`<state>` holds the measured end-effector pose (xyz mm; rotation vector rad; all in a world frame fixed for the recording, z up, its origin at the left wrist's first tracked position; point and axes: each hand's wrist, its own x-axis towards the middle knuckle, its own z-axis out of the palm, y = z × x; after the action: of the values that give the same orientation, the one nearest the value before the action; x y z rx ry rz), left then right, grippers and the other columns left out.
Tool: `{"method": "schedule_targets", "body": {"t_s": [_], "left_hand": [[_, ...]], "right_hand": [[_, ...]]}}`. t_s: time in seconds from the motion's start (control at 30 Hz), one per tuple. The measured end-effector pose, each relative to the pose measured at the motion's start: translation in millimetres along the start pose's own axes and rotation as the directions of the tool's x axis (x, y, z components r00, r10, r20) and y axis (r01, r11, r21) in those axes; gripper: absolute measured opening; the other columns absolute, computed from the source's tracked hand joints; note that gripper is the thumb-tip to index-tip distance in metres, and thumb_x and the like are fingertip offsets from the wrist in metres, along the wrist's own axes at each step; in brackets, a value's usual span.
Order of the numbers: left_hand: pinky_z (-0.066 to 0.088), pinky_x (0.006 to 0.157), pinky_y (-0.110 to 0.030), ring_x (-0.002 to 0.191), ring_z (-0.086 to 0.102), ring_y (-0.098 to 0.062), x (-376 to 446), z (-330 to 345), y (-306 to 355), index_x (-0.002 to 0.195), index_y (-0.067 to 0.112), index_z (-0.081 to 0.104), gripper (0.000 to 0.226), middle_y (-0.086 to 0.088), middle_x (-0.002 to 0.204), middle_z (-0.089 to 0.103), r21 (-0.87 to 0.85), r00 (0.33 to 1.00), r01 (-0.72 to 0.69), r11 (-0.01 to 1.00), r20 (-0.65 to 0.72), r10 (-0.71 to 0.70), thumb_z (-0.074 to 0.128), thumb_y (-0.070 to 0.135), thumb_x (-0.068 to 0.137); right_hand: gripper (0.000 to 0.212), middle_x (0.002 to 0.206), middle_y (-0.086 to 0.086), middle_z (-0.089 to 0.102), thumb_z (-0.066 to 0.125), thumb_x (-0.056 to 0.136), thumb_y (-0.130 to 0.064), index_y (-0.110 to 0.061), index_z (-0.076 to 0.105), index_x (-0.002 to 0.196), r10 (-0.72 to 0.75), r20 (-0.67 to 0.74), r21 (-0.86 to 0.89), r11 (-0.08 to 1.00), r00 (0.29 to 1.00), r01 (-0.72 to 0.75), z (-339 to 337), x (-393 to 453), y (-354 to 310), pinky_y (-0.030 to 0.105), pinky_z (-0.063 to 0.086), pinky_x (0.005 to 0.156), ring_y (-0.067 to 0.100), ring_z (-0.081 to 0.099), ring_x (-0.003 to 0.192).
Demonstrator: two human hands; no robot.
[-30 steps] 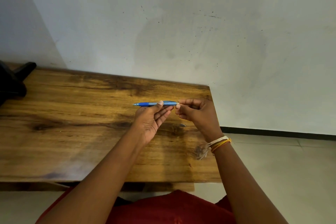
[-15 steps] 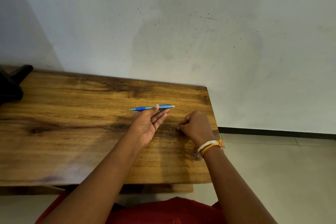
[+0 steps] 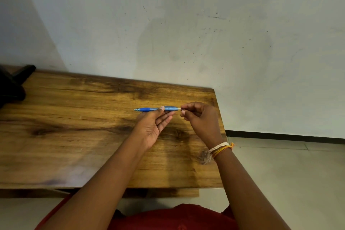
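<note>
A blue click pen (image 3: 149, 109) lies level above the wooden table (image 3: 74, 127), its tip pointing left. My left hand (image 3: 153, 127), palm up, holds the pen's barrel between thumb and fingers. My right hand (image 3: 201, 119) is at the pen's right end, its curled fingertips pinching the small white end piece there. Thread bands circle my right wrist.
The table's right edge runs just right of my right hand, with tiled floor (image 3: 289, 173) beyond. A white wall (image 3: 186, 33) stands right behind the table. A black object (image 3: 13, 84) sits at the table's far left corner.
My right hand went down to the tabletop half a second ago and has come back up to the pen's right end. My left hand kept the pen nearly still.
</note>
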<state>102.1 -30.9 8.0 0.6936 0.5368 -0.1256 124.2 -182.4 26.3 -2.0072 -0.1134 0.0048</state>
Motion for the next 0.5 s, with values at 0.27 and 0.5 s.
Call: {"method": "schedule_targets", "body": {"t_s": [0.27,0.5], "left_hand": [[0.060,0.066,-0.026,0.076,0.074,-0.021,-1.3,0.6,1.0,0.100,-0.005,0.059,0.012,-0.021,0.092,0.072,0.018,1.000,-0.006,1.000,-0.001,0.006,0.056,0.002,0.091],[0.060,0.067,-0.026,0.077,0.074,-0.020,-2.4,1.3,1.3,0.105,-0.008,0.058,0.017,-0.023,0.097,0.070,0.030,1.000,-0.003,1.000,-0.001,0.003,0.055,0.002,0.091]], "right_hand": [[0.019,0.086,0.001,0.074,0.065,0.087,-0.003,-0.019,0.072,0.093,-0.021,0.012,0.027,0.999,1.000,0.021,0.0,1.4,3.0,0.035,0.060,0.078,0.014,0.072,0.082],[0.017,0.087,0.001,0.075,0.065,0.086,-0.004,-0.014,0.074,0.097,-0.040,0.020,0.012,0.999,0.999,0.039,1.9,2.4,4.6,0.033,0.060,0.077,0.012,0.072,0.081]]}}
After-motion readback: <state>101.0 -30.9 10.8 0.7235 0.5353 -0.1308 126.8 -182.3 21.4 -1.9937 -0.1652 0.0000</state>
